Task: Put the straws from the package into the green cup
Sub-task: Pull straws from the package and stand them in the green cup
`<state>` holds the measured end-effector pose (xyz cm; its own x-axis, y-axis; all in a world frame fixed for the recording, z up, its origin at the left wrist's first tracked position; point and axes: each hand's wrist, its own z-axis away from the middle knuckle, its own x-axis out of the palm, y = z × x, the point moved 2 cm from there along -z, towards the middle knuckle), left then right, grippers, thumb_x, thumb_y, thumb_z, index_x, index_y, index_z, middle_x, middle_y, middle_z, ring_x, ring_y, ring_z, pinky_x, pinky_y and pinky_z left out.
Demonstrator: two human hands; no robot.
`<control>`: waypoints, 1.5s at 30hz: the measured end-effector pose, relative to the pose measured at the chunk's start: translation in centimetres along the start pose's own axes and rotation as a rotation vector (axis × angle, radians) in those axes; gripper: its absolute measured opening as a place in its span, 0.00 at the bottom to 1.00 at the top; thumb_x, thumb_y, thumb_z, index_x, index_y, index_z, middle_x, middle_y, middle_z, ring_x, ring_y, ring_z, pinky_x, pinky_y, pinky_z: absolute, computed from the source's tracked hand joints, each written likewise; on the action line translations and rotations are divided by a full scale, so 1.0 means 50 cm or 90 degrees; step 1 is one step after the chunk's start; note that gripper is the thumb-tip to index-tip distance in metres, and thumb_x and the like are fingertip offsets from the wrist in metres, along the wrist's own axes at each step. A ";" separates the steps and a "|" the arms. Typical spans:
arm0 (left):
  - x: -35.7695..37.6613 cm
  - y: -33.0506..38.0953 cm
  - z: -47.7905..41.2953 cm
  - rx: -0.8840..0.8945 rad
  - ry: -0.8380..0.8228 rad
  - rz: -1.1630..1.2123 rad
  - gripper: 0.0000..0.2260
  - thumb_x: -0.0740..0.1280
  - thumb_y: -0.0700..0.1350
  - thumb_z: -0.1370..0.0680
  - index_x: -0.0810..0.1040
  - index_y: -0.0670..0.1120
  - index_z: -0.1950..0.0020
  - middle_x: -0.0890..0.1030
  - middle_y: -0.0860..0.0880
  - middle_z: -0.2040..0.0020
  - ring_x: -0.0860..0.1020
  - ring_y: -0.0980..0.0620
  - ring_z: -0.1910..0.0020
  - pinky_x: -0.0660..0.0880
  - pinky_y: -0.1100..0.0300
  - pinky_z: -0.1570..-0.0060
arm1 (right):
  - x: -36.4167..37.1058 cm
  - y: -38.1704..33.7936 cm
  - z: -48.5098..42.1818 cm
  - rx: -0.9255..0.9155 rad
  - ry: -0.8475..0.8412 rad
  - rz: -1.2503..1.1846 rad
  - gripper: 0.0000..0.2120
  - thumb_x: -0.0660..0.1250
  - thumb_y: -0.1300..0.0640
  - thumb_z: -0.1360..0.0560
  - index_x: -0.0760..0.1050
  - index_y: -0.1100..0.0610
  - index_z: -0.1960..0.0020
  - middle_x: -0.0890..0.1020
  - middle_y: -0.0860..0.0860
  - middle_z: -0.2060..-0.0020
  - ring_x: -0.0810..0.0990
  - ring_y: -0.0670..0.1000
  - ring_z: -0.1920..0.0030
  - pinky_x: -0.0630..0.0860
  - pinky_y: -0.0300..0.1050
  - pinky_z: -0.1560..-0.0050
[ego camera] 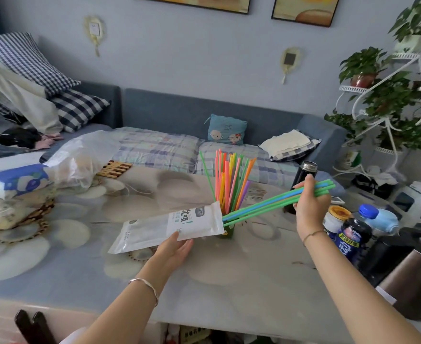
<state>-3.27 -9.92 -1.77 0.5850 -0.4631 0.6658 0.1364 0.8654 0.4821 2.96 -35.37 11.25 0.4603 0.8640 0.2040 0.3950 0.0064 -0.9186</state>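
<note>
A white straw package (169, 227) is held level above the table by my left hand (173, 249), which grips its lower edge. A bundle of green and blue straws (261, 207) sticks out of the package's open right end. My right hand (310, 207) is closed around the far ends of that bundle. Behind the package mouth stands the green cup (228, 232), mostly hidden, with several orange, pink, green and purple straws (229, 180) standing upright in it.
A black flask (301, 184), a jar (334, 218), bottles (353, 240) and a dark kettle (408, 276) crowd the table's right side. A tissue pack (13, 181) and plastic bag (78, 160) lie at the left. The table (229, 281) front is bare.
</note>
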 end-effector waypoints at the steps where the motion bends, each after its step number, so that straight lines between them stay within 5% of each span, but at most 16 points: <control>1: 0.006 -0.001 0.003 0.005 -0.003 -0.015 0.17 0.56 0.38 0.18 0.65 0.38 0.28 0.71 0.38 0.30 0.70 0.41 0.31 0.67 0.52 0.35 | -0.001 -0.003 -0.002 -0.002 0.004 -0.006 0.20 0.59 0.51 0.21 0.73 0.57 0.70 0.75 0.52 0.73 0.73 0.40 0.80 0.68 0.33 0.79; 6: 0.032 -0.011 0.014 -0.062 -0.049 -0.122 0.20 0.55 0.44 0.17 0.61 0.38 0.26 0.68 0.36 0.29 0.68 0.39 0.30 0.65 0.48 0.32 | 0.004 -0.011 0.006 -0.005 -0.010 0.002 0.20 0.59 0.51 0.21 0.73 0.56 0.70 0.75 0.52 0.74 0.73 0.41 0.80 0.67 0.32 0.79; 11: 0.056 -0.019 0.044 -0.219 -0.153 -0.212 0.34 0.55 0.58 0.20 0.54 0.32 0.26 0.64 0.30 0.28 0.65 0.35 0.29 0.64 0.44 0.32 | 0.022 -0.041 0.019 -0.037 -0.037 -0.016 0.20 0.59 0.50 0.21 0.72 0.55 0.70 0.75 0.50 0.74 0.73 0.40 0.79 0.69 0.34 0.77; 15: 0.073 -0.027 0.056 -0.285 -0.221 -0.225 0.31 0.51 0.58 0.19 0.63 0.31 0.30 0.75 0.33 0.37 0.75 0.35 0.41 0.73 0.40 0.42 | 0.029 -0.090 0.017 -0.071 -0.047 -0.082 0.20 0.60 0.51 0.22 0.71 0.54 0.72 0.73 0.44 0.80 0.72 0.42 0.78 0.67 0.35 0.77; 20: 0.096 -0.031 0.073 -0.265 -0.262 -0.173 0.23 0.54 0.51 0.19 0.74 0.32 0.41 0.82 0.35 0.49 0.83 0.34 0.57 0.79 0.38 0.60 | 0.047 -0.109 0.032 -0.072 -0.151 -0.061 0.21 0.61 0.54 0.22 0.71 0.54 0.74 0.72 0.48 0.79 0.70 0.44 0.78 0.65 0.35 0.77; 23: 0.093 -0.026 0.075 -0.216 -0.198 -0.026 0.18 0.53 0.43 0.20 0.73 0.33 0.39 0.80 0.33 0.49 0.80 0.35 0.47 0.78 0.42 0.50 | 0.057 -0.105 0.050 -0.103 -0.198 -0.027 0.22 0.61 0.55 0.23 0.71 0.53 0.75 0.72 0.46 0.82 0.70 0.43 0.80 0.65 0.34 0.78; 26: 0.077 -0.023 0.062 -0.224 -0.089 0.043 0.23 0.47 0.49 0.17 0.69 0.35 0.31 0.76 0.33 0.42 0.76 0.38 0.41 0.72 0.48 0.37 | 0.065 -0.099 0.060 -0.103 -0.222 -0.007 0.21 0.60 0.56 0.21 0.70 0.57 0.73 0.73 0.45 0.83 0.72 0.42 0.81 0.66 0.33 0.80; 31: 0.088 -0.033 0.063 -0.216 -0.104 -0.009 0.18 0.53 0.42 0.18 0.72 0.34 0.33 0.78 0.33 0.46 0.79 0.38 0.53 0.75 0.49 0.41 | 0.089 -0.072 0.081 -0.064 -0.299 0.054 0.18 0.63 0.54 0.23 0.72 0.58 0.70 0.73 0.47 0.80 0.73 0.42 0.79 0.67 0.34 0.78; 35: 0.115 -0.034 0.057 -0.171 -0.147 -0.080 0.18 0.52 0.42 0.18 0.72 0.33 0.36 0.81 0.32 0.54 0.83 0.38 0.62 0.81 0.45 0.57 | 0.115 -0.026 0.094 -0.048 -0.446 0.161 0.15 0.66 0.54 0.24 0.75 0.60 0.67 0.73 0.49 0.77 0.72 0.41 0.79 0.69 0.33 0.76; 40: 0.100 -0.006 -0.020 0.040 -0.122 -0.291 0.23 0.53 0.57 0.19 0.71 0.43 0.32 0.77 0.44 0.42 0.75 0.45 0.45 0.69 0.50 0.44 | 0.123 0.004 0.007 -0.094 -0.326 0.205 0.17 0.65 0.53 0.24 0.78 0.65 0.63 0.78 0.58 0.69 0.75 0.46 0.72 0.70 0.29 0.73; 45: 0.130 0.022 -0.069 0.189 -0.188 -0.537 0.39 0.60 0.67 0.29 0.57 0.50 0.24 0.61 0.48 0.24 0.63 0.46 0.27 0.61 0.49 0.30 | 0.167 0.044 -0.066 -0.145 -0.343 0.273 0.14 0.64 0.52 0.23 0.77 0.57 0.65 0.78 0.50 0.71 0.77 0.38 0.72 0.74 0.34 0.69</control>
<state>3.43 -11.30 1.14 0.1539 -0.9797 0.1285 0.1889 0.1568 0.9694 10.31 -29.80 12.06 0.1795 0.8952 -0.4079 0.4509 -0.4433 -0.7747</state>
